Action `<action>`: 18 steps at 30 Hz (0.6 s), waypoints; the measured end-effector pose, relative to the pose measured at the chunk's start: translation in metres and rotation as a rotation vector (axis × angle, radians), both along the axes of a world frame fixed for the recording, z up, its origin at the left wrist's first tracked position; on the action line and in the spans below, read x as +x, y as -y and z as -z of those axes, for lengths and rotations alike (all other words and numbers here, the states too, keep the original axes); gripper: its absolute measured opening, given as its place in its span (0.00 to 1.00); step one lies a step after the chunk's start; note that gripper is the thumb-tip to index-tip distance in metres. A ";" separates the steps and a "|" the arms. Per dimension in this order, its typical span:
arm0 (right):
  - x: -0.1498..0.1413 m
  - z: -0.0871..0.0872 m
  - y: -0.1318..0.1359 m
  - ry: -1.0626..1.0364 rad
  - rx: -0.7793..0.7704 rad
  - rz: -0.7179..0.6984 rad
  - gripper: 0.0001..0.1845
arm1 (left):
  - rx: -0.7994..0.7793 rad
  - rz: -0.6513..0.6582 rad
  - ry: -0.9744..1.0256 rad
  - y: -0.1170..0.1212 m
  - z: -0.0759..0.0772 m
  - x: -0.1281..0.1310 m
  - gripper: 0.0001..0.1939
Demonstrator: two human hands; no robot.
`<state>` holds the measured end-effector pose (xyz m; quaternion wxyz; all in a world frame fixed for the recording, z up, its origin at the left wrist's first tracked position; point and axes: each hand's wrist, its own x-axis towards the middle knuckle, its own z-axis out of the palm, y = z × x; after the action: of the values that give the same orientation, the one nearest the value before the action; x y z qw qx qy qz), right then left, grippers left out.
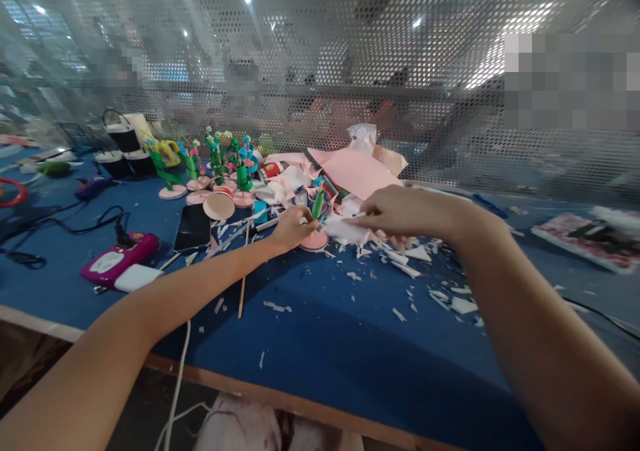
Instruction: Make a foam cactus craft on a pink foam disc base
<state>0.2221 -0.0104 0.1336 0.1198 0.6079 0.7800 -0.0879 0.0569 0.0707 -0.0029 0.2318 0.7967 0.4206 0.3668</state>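
My left hand (295, 228) is closed in a pinch at a small paper plant (318, 205), green and upright on a round pink base (315, 240). Its fingertips are at the lower stem, just above the base. Close by on the right, my right hand (387, 212) is partly blurred, with its fingers pressed together on a piece of white paper (345, 229). White paper scraps (407, 264) lie under and around that hand. Behind it rests a large pink paper sheet (357, 172) on a heap of cuttings. A thin wooden stick (243, 277) lies below my left wrist.
Several finished-looking paper plants (243, 171) stand at the back left, near a paper cup (219, 204) on its side. A black phone (193, 227) and a magenta power adapter (120, 259) with cables lie left. A perforated metal screen (320, 71) rises behind the blue table (350, 351).
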 end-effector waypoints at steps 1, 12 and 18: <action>-0.003 -0.001 0.003 -0.089 -0.143 -0.074 0.29 | 0.005 -0.019 -0.009 0.000 0.000 0.000 0.09; -0.017 -0.004 0.014 -0.076 -0.109 -0.068 0.24 | -0.001 -0.036 -0.033 0.001 -0.002 0.001 0.09; -0.006 -0.002 0.006 -0.086 -0.099 -0.009 0.25 | 0.016 -0.056 0.002 -0.001 0.002 0.001 0.07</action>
<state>0.2161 -0.0165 0.1360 0.1166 0.5934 0.7818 -0.1519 0.0578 0.0719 -0.0050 0.2156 0.7861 0.4396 0.3773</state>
